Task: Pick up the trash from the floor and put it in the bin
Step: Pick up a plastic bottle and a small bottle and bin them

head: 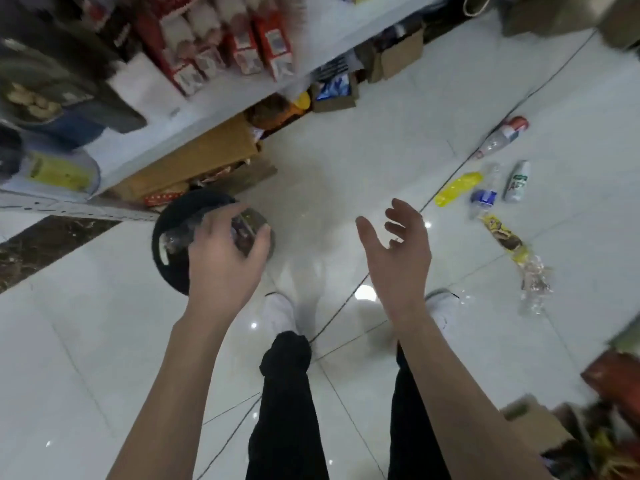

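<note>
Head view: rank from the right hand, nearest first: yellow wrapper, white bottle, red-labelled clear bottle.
1. Yellow plastic wrapper, just right of the right hand.
2. White green-labelled plastic bottle, further right.
3. Clear red-labelled plastic bottle, farthest, beyond both.

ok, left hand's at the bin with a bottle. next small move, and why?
Probably open the left hand: it grips a clear bottle over the black bin, so letting go should drop it in. The right hand is open and empty.
</note>
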Motion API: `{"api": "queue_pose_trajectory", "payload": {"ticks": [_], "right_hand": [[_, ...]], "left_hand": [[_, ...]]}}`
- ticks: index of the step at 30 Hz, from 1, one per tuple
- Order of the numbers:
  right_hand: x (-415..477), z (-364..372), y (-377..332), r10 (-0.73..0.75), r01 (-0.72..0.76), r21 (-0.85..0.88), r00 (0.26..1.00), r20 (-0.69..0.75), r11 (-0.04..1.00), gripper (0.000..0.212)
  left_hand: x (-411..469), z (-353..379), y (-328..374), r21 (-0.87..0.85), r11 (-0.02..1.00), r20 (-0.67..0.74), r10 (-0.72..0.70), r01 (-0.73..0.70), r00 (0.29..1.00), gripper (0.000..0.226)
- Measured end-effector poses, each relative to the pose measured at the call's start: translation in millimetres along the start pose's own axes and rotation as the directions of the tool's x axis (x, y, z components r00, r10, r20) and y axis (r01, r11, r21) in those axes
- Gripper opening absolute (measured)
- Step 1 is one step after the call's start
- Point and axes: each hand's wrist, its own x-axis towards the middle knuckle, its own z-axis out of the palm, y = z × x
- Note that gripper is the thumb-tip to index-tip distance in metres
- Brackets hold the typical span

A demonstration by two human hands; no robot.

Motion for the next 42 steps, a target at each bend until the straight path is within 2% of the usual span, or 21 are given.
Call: {"api": "queue_pose_trajectory", "payload": {"ticks": [4,10,17,23,29,36,42], "right_hand": [[51.8,-113.1,9.4,0.038,-0.031,0.045,0.988,-0.149,0.999,0.057],[111.2,-278.3,37.3,0.108,-0.071,0.113,0.925,-0.365,0.991,0.055],[161.2,-387.8,73.8,0.153,-0.111,0.117,0.871,-0.466,0.987,0.056],[209.8,-406.4,103.6,0.159,-0.111,0.126,0.866,-0.474,0.986,0.055],[287.4,-388.1,155.6,0.171,-0.125,0.127,0.864,-0.474,0.984,0.052],[410.9,-341.0,259.2,0.129,-0.096,0.095,0.886,-0.446,0.991,0.054],[504.3,-301.9,360.2,0.112,-0.086,0.08,0.9,-0.421,0.993,0.053]], "left_hand": [[-4.9,75.0,105.2,0.021,0.992,0.112,0.118,-0.121,0.987,0.049],[-21.9,180.9,264.8,-0.024,0.957,0.246,0.287,-0.29,0.926,0.047],[-30.3,261.5,363.0,-0.075,0.928,0.276,0.371,-0.365,0.887,0.047],[-6.9,319.8,378.7,-0.112,0.926,0.297,0.378,-0.361,0.877,0.054],[41.9,409.5,365.7,-0.069,0.931,0.327,0.361,-0.359,0.873,0.057],[108.0,554.7,319.6,-0.059,0.937,0.374,0.341,-0.345,0.862,0.053],[157.7,685.7,270.8,0.042,0.943,0.412,0.284,-0.329,0.866,0.056]]}}
